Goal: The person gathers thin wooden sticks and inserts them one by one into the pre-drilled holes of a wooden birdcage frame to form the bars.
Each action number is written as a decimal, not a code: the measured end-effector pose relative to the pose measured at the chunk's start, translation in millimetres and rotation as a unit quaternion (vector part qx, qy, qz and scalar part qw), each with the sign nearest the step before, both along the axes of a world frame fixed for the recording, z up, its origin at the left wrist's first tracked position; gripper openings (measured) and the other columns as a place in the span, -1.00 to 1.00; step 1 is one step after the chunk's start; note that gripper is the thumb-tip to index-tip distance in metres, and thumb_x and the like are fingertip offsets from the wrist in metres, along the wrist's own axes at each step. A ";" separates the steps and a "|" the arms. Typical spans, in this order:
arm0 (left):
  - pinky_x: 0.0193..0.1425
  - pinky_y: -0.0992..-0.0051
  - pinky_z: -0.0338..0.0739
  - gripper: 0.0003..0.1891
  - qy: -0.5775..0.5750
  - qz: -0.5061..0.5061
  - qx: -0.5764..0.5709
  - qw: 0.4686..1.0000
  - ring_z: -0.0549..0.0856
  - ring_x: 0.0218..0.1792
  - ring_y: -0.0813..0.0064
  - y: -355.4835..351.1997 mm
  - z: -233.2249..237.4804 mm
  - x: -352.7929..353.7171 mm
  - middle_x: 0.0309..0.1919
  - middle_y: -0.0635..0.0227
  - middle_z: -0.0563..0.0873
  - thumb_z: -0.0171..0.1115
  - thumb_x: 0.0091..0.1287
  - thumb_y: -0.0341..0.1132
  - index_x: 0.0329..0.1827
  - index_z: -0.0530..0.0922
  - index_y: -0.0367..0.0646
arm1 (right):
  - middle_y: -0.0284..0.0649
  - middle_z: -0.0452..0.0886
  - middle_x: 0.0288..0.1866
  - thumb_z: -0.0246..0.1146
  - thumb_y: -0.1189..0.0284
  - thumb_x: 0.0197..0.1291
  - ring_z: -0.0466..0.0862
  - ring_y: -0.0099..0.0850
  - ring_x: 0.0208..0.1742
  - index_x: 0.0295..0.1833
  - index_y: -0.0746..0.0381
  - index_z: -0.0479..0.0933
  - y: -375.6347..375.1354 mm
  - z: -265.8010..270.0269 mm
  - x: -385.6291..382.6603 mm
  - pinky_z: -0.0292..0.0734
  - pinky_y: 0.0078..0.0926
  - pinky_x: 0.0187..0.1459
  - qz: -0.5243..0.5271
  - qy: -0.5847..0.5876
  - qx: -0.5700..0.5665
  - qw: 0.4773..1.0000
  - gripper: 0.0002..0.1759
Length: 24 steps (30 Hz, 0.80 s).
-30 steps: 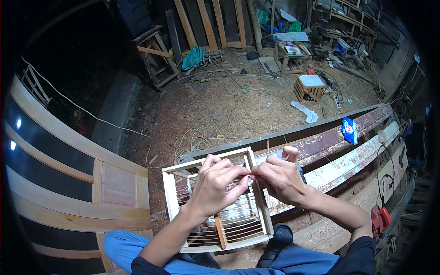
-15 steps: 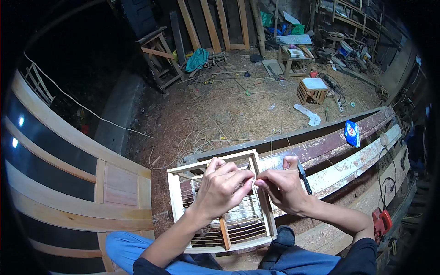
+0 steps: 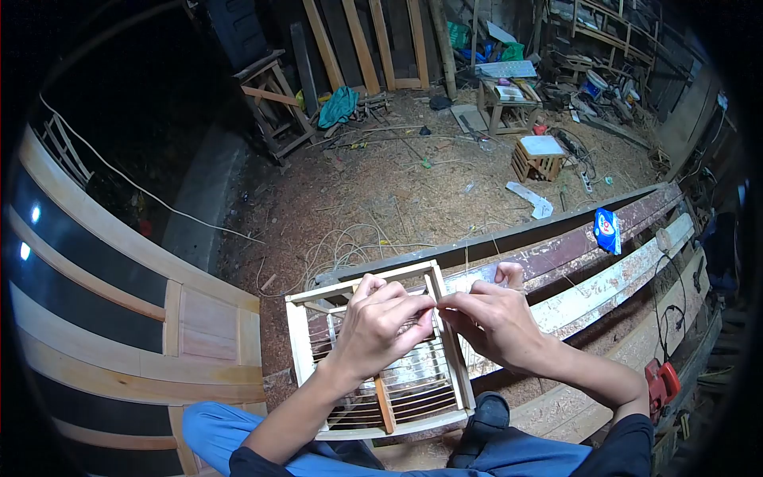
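Fingertips meet at the cage rail: your left hand pinches it, your right hand pinches a thin stick standing upright, just beside.

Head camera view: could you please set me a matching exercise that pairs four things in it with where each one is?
Things:
1. wooden frame
2. blue packet
3. green cloth
4. red tool

Places:
A. on the sawdust floor, next to a wooden stool
B. under the left hand and the right hand
C. on the long beam, far right
D. at the lower right edge of the view

Pairs: 1-B, 2-C, 3-A, 4-D.
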<state>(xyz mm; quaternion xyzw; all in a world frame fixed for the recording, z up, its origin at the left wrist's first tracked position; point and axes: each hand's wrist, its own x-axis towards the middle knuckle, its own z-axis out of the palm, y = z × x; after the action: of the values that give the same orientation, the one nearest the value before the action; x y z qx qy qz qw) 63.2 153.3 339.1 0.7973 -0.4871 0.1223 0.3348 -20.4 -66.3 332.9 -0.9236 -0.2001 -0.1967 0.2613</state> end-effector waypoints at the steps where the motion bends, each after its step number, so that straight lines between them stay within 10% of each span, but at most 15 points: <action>1: -0.05 0.29 0.45 -0.79 -0.001 0.000 0.000 1.000 0.71 -0.34 0.47 -0.2 0.0 -0.3 -0.42 0.46 0.75 0.57 0.23 -0.35 -0.08 0.83 -0.10 | -0.43 0.67 -0.45 0.46 0.36 0.38 0.65 -0.44 -0.33 0.05 0.03 0.66 0.8 -0.1 0.6 0.20 -0.03 0.24 0.000 0.005 0.009 1.000 -0.81; 15: -0.01 0.29 0.46 -0.80 0.018 0.009 0.002 1.000 0.72 -0.31 0.44 -0.8 -0.4 -3.3 -0.38 0.39 0.80 0.54 0.25 -0.39 -0.07 0.83 -0.15 | -0.43 0.60 -0.52 0.42 0.40 0.32 0.65 -0.49 -0.36 -0.03 0.09 0.64 10.8 -5.5 -7.1 0.24 -0.11 0.25 -0.002 -0.060 -0.066 0.996 -0.85; 24: 0.02 0.33 0.48 -0.81 0.026 0.035 0.001 0.999 0.72 -0.36 0.46 2.7 -4.2 1.1 -0.33 0.39 0.85 0.52 0.25 -0.41 -0.09 0.83 -0.16 | -0.39 0.73 -0.36 0.33 0.44 0.31 0.71 -0.44 -0.30 0.33 0.22 0.60 16.7 -10.3 -10.5 0.33 -0.10 0.18 0.009 -0.007 -0.055 0.998 -0.53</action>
<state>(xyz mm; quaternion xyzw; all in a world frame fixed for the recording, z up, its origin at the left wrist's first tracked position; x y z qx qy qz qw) 64.2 156.0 334.9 0.8174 -0.4499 0.1123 0.3419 -30.9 -49.6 322.6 -0.9335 -0.2207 -0.1892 0.2102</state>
